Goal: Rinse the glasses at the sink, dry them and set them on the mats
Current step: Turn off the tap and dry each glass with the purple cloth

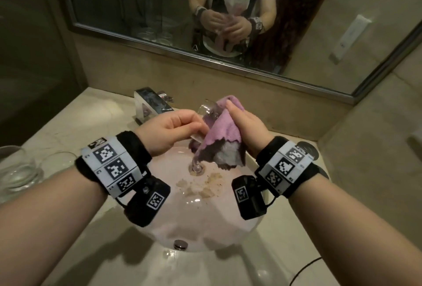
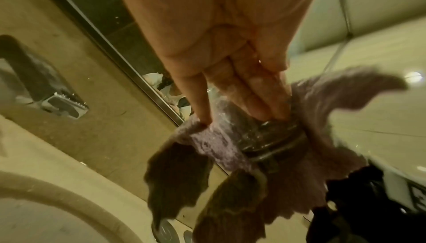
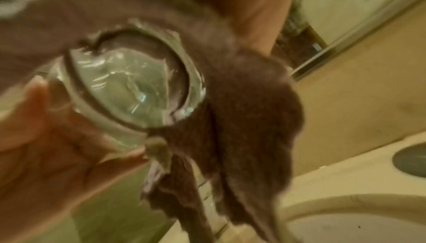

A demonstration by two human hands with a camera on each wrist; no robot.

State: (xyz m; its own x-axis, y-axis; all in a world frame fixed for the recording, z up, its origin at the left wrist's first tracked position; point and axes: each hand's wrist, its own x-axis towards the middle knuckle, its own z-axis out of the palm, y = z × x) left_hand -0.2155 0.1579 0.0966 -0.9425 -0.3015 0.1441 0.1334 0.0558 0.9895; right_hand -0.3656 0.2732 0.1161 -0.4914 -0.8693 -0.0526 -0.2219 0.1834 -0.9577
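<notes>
We hold a clear glass tilted over the sink, between both hands. Our left hand curls its fingers around the glass's lower end, thumb on one side and the other fingers on the wall. Our right hand presses a cloth against the glass's side, fingers folded over it. The cloth is fluffy, lilac on one face and grey on the other, with a wavy stitched edge, and its loose corners hang toward the drain.

The glass is smooth, rounded and thick at the base; the right wrist view shows its round bottom, shiny, with the cloth wrapped along its right side. The sink is a round, glossy white bowl with brownish stains near the drain, set in a pale stone counter. A boxy chrome tap stands behind it, below a metal-framed mirror.

Two more clear glasses stand on the counter to our left. Our wristbands are black with white panels of square black-and-white code patterns; we can read no words on them.
</notes>
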